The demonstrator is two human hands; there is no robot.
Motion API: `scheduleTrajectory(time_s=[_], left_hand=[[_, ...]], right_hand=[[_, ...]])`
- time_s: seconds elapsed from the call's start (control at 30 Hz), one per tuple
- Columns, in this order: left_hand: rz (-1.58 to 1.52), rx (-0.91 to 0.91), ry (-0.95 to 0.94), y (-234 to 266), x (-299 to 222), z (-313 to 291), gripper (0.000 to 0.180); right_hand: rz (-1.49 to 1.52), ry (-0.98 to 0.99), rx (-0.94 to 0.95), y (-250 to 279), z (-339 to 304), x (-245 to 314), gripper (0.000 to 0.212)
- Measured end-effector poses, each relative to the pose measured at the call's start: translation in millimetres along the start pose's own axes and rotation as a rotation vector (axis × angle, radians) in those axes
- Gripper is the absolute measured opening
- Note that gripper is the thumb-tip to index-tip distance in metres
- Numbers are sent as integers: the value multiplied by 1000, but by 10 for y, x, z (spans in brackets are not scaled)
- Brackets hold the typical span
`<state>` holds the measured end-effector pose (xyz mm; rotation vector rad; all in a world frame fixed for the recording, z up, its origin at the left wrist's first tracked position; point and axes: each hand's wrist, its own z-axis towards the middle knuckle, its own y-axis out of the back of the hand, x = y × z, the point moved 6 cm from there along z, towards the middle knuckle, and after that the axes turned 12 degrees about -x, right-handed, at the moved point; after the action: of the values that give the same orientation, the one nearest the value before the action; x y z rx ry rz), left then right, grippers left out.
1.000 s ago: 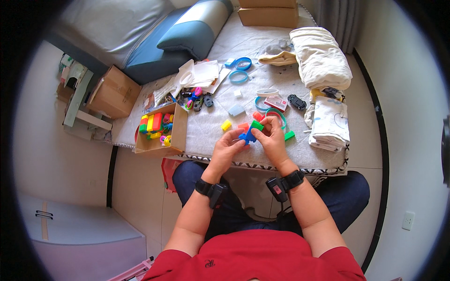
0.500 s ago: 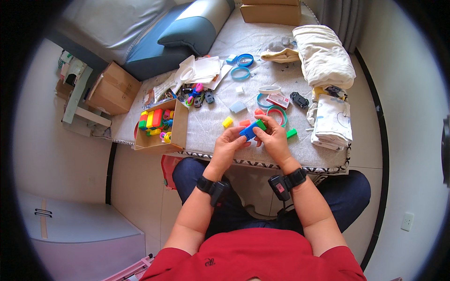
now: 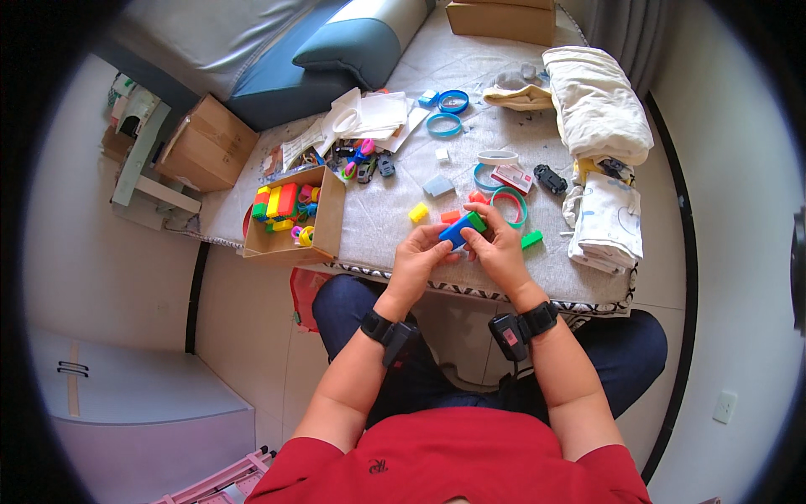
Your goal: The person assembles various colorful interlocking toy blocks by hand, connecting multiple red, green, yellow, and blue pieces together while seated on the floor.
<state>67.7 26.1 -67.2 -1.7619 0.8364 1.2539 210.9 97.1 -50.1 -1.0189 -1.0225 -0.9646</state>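
Both hands are closed round a pair of toy building blocks above the near edge of the padded surface. My left hand (image 3: 418, 259) grips the long blue block (image 3: 455, 232) at its lower left end. Fingers and thumb of my right hand (image 3: 502, 252) pinch the upper right end, where a green block (image 3: 477, 221) sits against the blue one. Just beyond the hands lie an orange-red block (image 3: 451, 217) and a yellow block (image 3: 418, 212). Another green block (image 3: 532, 239) rests to the right of my right hand, near a teal-and-red ring band (image 3: 522, 206).
A cardboard box (image 3: 334, 220) of colourful blocks stands at left. Beyond are papers (image 3: 378, 115), toy cars (image 3: 550, 179), blue wristbands (image 3: 444, 125) and a translucent grey piece (image 3: 438, 186). Folded cloths (image 3: 606, 214) are stacked at right. The patterned mattress edge (image 3: 470, 289) runs before my knees.
The view has shifted slightly, so the scene sits a little differently. My hands still hold the blue and green blocks, with the fingers slightly repositioned around them.
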Motion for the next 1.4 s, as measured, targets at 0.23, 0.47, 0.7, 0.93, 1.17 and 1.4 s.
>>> scheduleTrajectory(time_s=[0.23, 0.47, 0.7, 0.93, 1.17, 1.4], left_hand=[[29, 11, -49, -97, -93, -18, 32], [-7, 15, -15, -48, -70, -16, 35], [-54, -13, 15, -42, -89, -15, 34], [-111, -22, -2, -69, -37, 3, 34], [-79, 12, -9, -18, -77, 20, 34], [153, 121, -38, 74, -399, 278, 43]], right_hand=[[227, -181, 99, -15, 38, -149, 38], [261, -268, 127, -35, 13, -93, 37], [258, -261, 136, -65, 17, -62, 37], [259, -262, 131, -72, 19, -104, 36], [13, -107, 155, -61, 47, -181, 37], [112, -195, 135, -193, 132, 120, 36]])
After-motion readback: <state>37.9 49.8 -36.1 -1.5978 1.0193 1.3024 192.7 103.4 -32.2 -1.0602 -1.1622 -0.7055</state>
